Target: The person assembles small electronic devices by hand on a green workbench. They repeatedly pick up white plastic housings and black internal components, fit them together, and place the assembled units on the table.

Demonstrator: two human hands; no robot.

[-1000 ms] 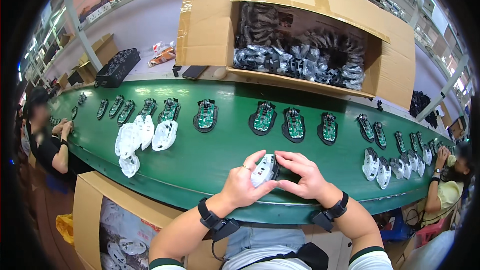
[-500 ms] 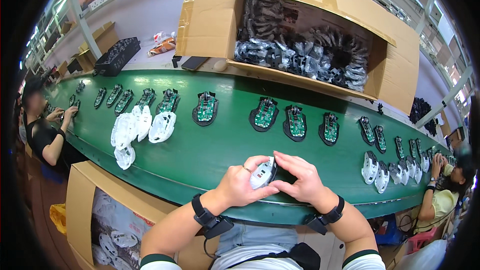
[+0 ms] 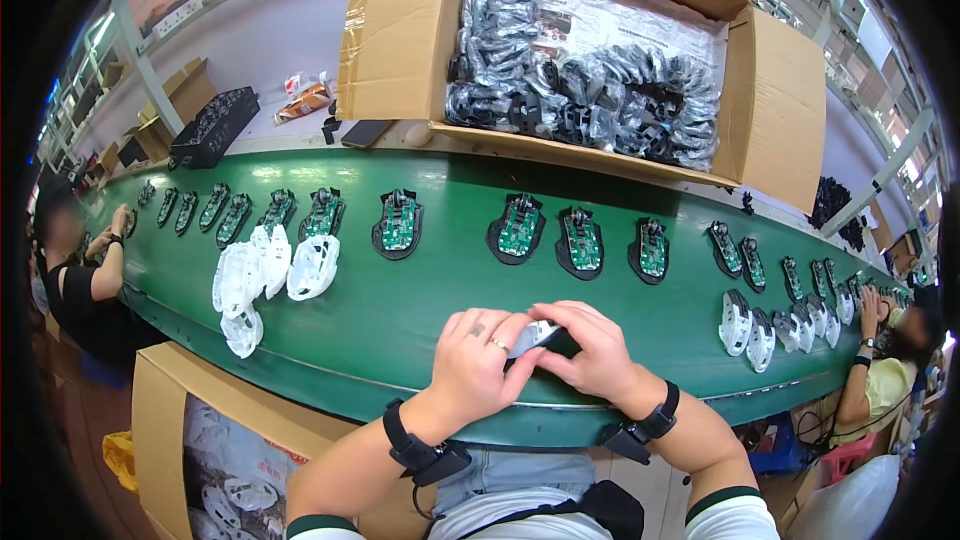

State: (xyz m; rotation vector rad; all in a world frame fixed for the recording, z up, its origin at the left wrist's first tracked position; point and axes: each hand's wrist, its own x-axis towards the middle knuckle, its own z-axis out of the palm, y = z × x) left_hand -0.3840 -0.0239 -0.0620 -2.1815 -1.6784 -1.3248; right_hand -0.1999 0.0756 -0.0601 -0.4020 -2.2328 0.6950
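Observation:
Between both hands, over the near edge of the green belt, is a computer mouse (image 3: 533, 336) with a white shell and a dark side. My left hand (image 3: 478, 358) wraps its left side, and the fingers of my right hand (image 3: 592, 350) close on the other side; much of the mouse is hidden by them. Beyond my hands stand black mouse bases with green circuit boards, such as one base (image 3: 579, 242) straight ahead and another base (image 3: 400, 224) farther left. A loose pile of white mouse shells (image 3: 240, 275) lies to the left.
The green conveyor belt (image 3: 440, 310) runs across in front of me. Behind it, an opened carton (image 3: 395, 50) holds plastic-wrapped dark parts. White-shelled mice (image 3: 735, 323) line up at right. Another carton (image 3: 160, 440) with white shells stands lower left. One person (image 3: 85, 280) works at left, another (image 3: 880, 380) at right.
Both hands have turned the mouse, so less of its white shell shows, and my fingers wrap it more closely. The view has shifted, showing more of the carton's inside.

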